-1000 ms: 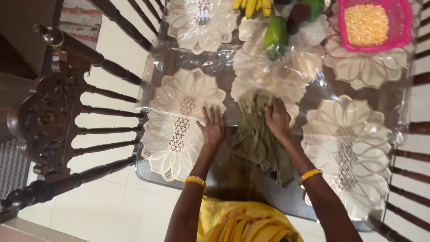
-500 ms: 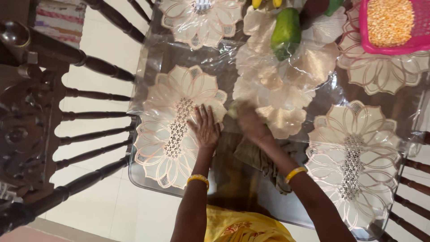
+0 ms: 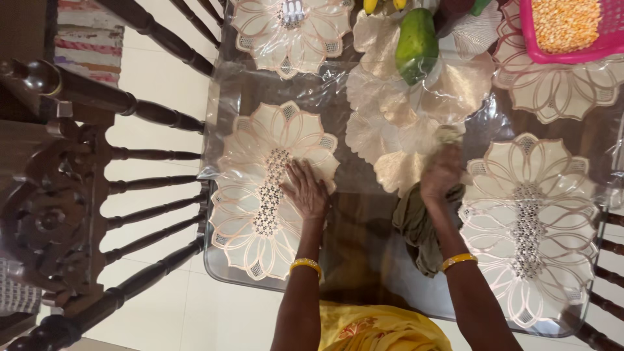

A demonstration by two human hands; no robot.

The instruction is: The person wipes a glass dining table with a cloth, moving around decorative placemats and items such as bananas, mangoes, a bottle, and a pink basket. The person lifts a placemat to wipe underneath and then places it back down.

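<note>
My left hand [image 3: 307, 190] lies flat, fingers spread, on a cream flower-shaped placemat [image 3: 253, 214] at the table's near left. My right hand [image 3: 442, 174] is closed on an olive-green cloth [image 3: 419, 227], pressing it on the plastic-covered glass table [image 3: 364, 195] between two placemats. The cloth hangs back along my right forearm. Both wrists wear a yellow bangle.
A green papaya-like fruit [image 3: 416, 42] lies on a shiny gold flower mat [image 3: 403, 117]. A pink basket [image 3: 569, 29] of yellow grain stands at the far right. Another cream placemat [image 3: 530, 221] lies at the right. A dark carved wooden chair [image 3: 71, 195] stands at the left.
My right hand has swept the cloth from the near middle to the right and farther onto the table. My left hand shifted left onto the placemat. The camera view has drifted.
</note>
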